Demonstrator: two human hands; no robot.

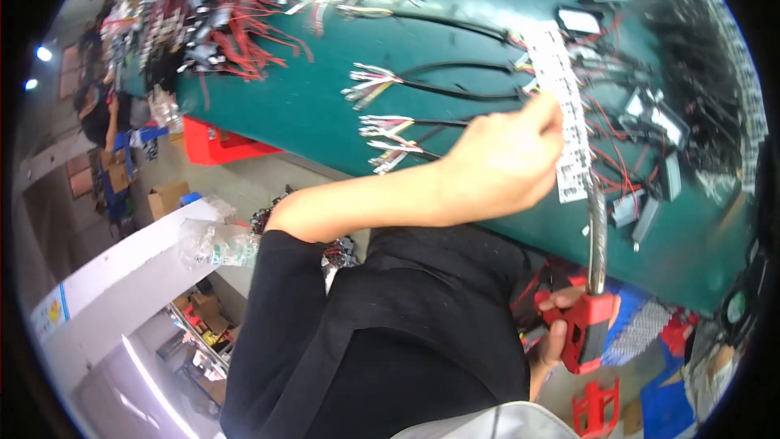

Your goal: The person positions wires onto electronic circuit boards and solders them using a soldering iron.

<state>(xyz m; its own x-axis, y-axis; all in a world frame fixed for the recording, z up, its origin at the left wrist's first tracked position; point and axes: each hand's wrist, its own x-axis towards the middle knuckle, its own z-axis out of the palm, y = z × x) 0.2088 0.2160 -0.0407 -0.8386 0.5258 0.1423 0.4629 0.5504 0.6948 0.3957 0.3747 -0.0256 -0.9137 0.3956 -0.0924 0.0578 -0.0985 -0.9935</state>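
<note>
Left hand: fingers pinched together on a long white label strip, held above the green desk. Just left of those fingers lay black cable ends with stripped coloured wires; well left, a heap of red-and-black harnesses.

Right hand: fingers wrapped around the red handle of a tool below the desk edge, its grey metal shaft rising to touch the strip's lower end. Small black modules lay right of the strip.

Risk, judged: the shaft could snag or tear the strip; the dangling strip might stick to loose wires.
</note>
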